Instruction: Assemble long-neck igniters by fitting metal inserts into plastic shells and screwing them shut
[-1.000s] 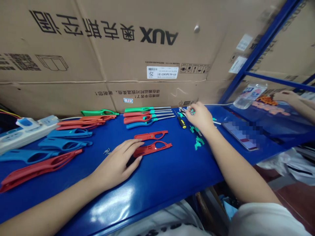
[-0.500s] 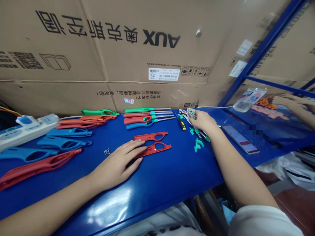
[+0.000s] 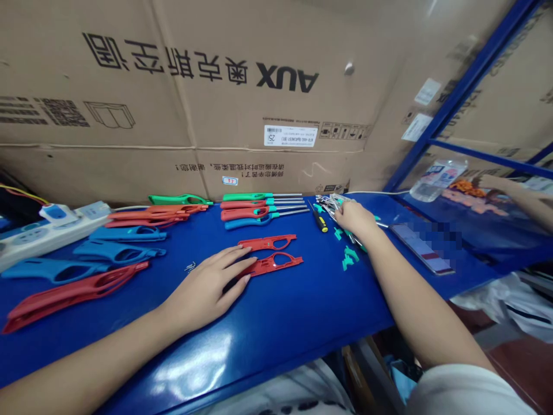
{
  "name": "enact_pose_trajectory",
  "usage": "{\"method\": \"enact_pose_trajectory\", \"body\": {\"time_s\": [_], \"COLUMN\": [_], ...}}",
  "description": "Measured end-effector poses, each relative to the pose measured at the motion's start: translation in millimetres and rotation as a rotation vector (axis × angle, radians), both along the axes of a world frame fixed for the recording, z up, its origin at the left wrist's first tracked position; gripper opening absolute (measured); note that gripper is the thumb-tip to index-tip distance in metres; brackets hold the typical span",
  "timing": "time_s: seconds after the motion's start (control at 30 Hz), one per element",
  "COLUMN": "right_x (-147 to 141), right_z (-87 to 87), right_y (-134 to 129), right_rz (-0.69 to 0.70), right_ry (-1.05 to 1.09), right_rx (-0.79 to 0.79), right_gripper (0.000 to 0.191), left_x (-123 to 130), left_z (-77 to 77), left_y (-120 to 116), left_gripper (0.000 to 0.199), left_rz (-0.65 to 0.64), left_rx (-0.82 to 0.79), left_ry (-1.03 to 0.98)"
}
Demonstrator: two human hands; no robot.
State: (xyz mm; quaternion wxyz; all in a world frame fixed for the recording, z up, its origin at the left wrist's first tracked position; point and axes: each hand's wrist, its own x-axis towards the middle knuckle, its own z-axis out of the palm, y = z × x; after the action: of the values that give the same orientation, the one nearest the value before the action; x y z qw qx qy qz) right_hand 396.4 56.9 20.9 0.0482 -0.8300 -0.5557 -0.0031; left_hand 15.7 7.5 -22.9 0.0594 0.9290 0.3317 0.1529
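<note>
My left hand [image 3: 211, 282] lies flat with its fingers stretched out, its fingertips resting on the near ends of two red lighter handle halves [image 3: 279, 264]. The inner side of the lower half faces up, and part of it is under my fingers. Over on the right, my right hand [image 3: 356, 219] reaches into a heap of metal tubes and wired lighter parts [image 3: 330, 203], its fingers curled down. What those fingers pinch is hidden. Small green trigger pieces [image 3: 349, 257] lie just below that hand, and a yellow-and-black screwdriver [image 3: 320, 220] lies to its left.
Finished-looking lighters [image 3: 248, 214] lie in a row at the back. Blue, red and orange handle shells [image 3: 118, 252] sit at left beside a power strip [image 3: 56, 233]. Tiny screws [image 3: 190, 266] lie near my left hand. A phone [image 3: 421, 248] and another person's arm [image 3: 514, 193] are at right.
My right hand has shifted slightly down and right within the heap, its fingers more curled. My left hand stays on the red handle halves. The view has shifted slightly.
</note>
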Motion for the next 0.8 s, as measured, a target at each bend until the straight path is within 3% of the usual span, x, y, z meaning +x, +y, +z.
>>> {"method": "enact_pose_trajectory", "body": {"time_s": [0.43,0.8], "right_x": [-2.9,2.9], "right_z": [6.0,-11.6], "right_y": [-4.3,7.8], "right_rz": [-0.019,0.039], "right_ry": [0.053,0.044], "right_rx": [0.169,0.188], "right_gripper": [0.031,0.022], "left_x": [-0.1,-0.6], "left_z": [0.1,0.1], "left_y": [0.2,0.8], "left_gripper": [0.042,0.042], "left_rz": [-0.021,-0.025], "left_rx": [0.030,0.023], "left_ry": [0.007,0.007]}}
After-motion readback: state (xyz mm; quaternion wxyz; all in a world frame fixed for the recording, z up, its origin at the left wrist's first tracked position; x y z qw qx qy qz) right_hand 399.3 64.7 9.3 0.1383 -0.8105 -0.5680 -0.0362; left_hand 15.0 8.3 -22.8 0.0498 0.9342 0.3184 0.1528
